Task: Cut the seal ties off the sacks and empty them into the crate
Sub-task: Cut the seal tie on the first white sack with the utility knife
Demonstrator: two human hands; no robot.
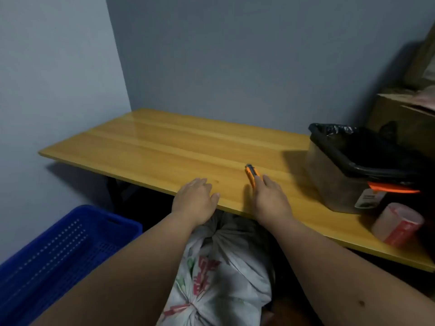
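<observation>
An orange utility knife (pixel 251 173) is seen lying on the wooden counter (pixel 150 147), its near end touched by the fingers of the right hand (pixel 270 198); whether it is yet gripped cannot be told, since the thumb side is hidden. The left hand (pixel 195 198) is laid flat on the counter's front edge, fingers spread and relaxed, nothing held. Below the edge, between the forearms, a white printed sack (pixel 223 274) is stood, its neck gathered and knotted, the seal tie itself not made out. The sack is judged soft and thin-skinned, likely slippery and easily torn, best taken by the bunched neck just under the knot while the cut is made. A blue perforated crate (pixel 58 252) is set on the floor to the left, near the sack. A dark lined bin (pixel 348 175) and a red-and-white roll (pixel 397 224) are stood at the counter's right end, against grey-blue walls.
</observation>
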